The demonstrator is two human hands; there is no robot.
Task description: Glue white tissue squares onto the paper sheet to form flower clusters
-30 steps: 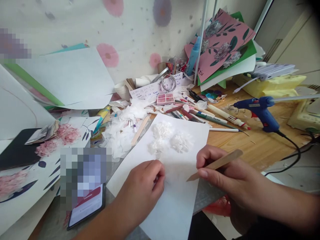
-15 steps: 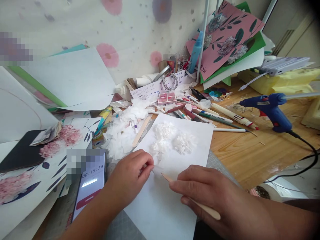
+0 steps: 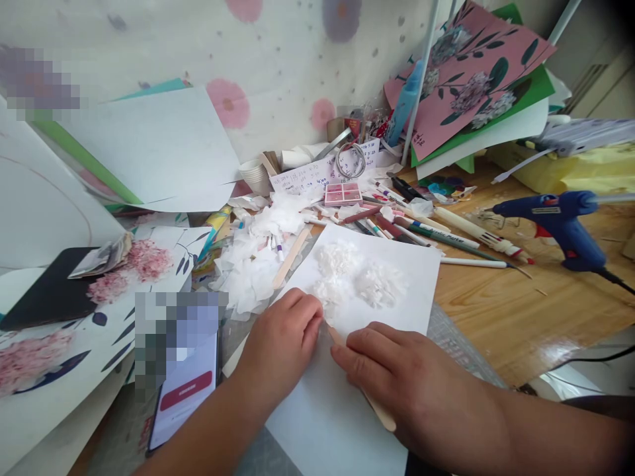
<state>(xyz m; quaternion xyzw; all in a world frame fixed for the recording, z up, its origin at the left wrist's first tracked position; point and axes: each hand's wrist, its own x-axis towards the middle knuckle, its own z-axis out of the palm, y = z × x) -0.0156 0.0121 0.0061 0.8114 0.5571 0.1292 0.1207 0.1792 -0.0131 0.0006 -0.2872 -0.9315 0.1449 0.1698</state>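
I am drawing the hands closer: left hand (image 3: 282,340) pinching closed, contents hidden; right hand (image 3: 404,363) gripping a flat tan wooden stick (image 3: 381,410) over white rectangular paper (image 3: 325,403), beside fluffy white clusters (image 3: 381,284).

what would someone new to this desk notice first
Probably the three fluffy white clusters on the white sheet, just beyond the left hand and the right hand, which holds a wooden stick. Next, perhaps the blue glue gun at right, or the flowered pink sheet at upper right.
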